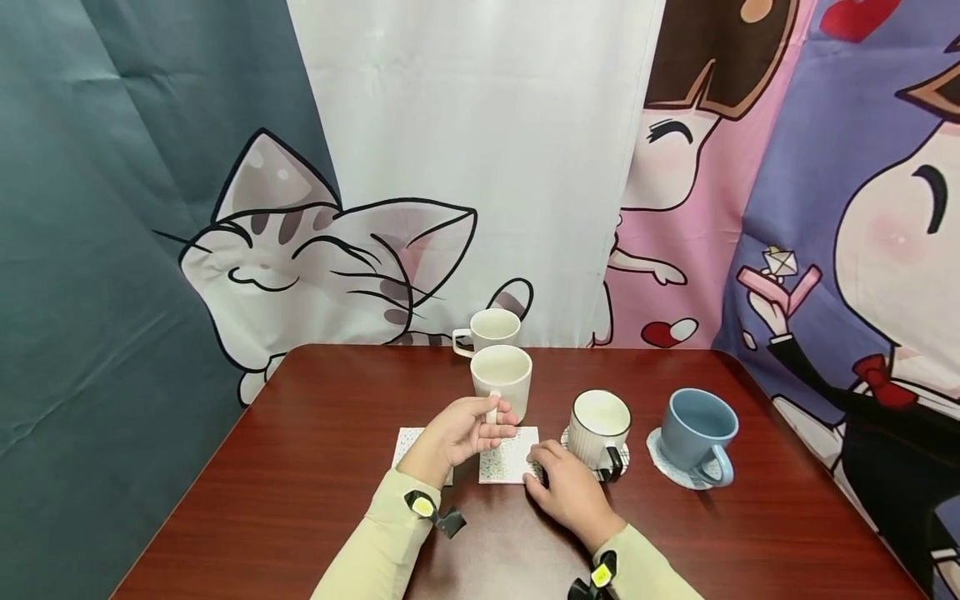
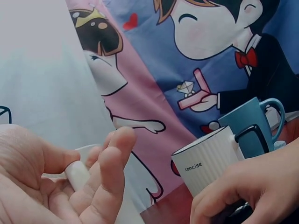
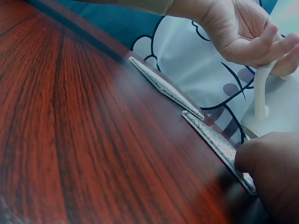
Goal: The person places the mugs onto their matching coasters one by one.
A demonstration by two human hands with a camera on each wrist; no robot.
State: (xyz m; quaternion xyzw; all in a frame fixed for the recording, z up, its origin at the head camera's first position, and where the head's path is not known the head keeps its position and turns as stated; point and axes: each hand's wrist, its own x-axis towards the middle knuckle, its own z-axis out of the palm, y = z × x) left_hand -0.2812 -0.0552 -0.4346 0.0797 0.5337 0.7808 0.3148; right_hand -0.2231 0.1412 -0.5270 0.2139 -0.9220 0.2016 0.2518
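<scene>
My left hand (image 1: 471, 432) grips the handle of a white mug (image 1: 504, 371), thumb and fingers around the handle. In the right wrist view the ribbed white mug (image 3: 273, 109) stands close behind a patterned square coaster (image 3: 212, 137); whether its base touches anything is hidden. My right hand (image 1: 572, 492) lies low on the table, thumb and curled index finger holding the right edge of that square coaster (image 1: 508, 462). Just beyond the right hand stands a ribbed white mug with a black handle (image 1: 597, 429), marked "concise" in the left wrist view.
A second square coaster (image 1: 403, 446) lies partly behind the left wrist. Another white mug (image 1: 495, 327) stands at the back edge. To the right a blue mug (image 1: 697, 425) sits on a round coaster (image 1: 667, 467). The brown table (image 1: 285, 500) ends at a printed curtain (image 1: 487, 167).
</scene>
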